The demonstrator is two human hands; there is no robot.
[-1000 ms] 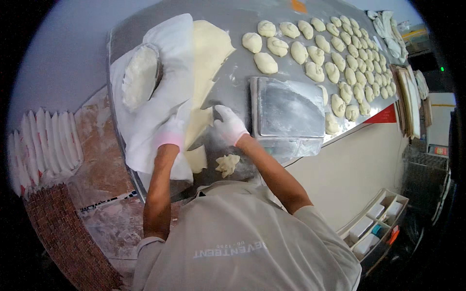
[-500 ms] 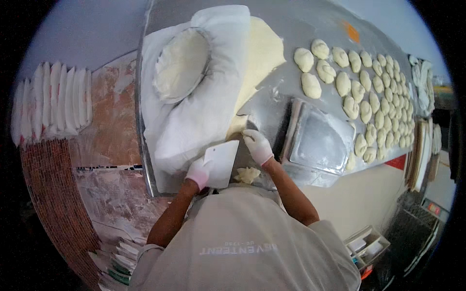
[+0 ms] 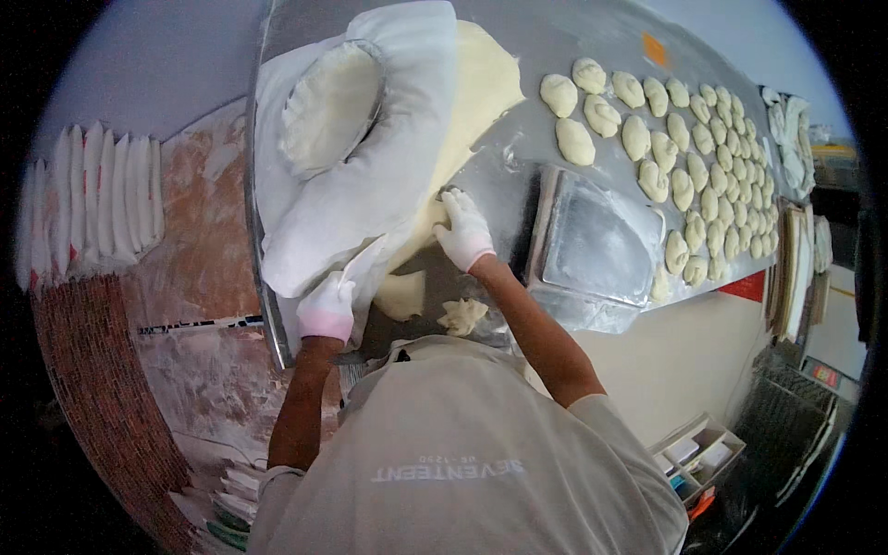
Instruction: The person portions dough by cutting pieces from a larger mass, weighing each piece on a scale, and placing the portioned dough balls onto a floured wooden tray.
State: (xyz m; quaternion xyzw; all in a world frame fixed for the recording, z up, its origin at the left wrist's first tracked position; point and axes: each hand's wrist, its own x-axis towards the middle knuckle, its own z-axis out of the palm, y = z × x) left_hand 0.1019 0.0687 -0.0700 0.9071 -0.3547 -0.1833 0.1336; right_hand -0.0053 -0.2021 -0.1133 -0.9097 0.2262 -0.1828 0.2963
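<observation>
My left hand (image 3: 327, 309), in a white glove with a pink cuff, is closed on a white flat dough scraper (image 3: 363, 260), seen nearly edge-on beside the white cloth. My right hand (image 3: 465, 229), gloved too, lies at the near end of the large dough sheet (image 3: 483, 79), its fingers stretched out and the thumb apart. The cloth (image 3: 402, 111) covers much of the dough. A flat cut piece of dough (image 3: 401, 295) lies on the table between my hands. Nearer my body is a small ragged dough lump (image 3: 462, 316).
A bowl of white flour (image 3: 331, 106) sits on the cloth. Right of my hand stand stacked metal trays (image 3: 601, 242). Many shaped dough pieces (image 3: 635, 137) fill the table's right side. An orange patch (image 3: 656, 50) marks the far tabletop. White sacks (image 3: 102, 194) are stacked at left.
The scraper has turned from face-on to nearly edge-on as my left hand moved left. My right hand has shifted up and left onto the dough. A separate cut piece now shows.
</observation>
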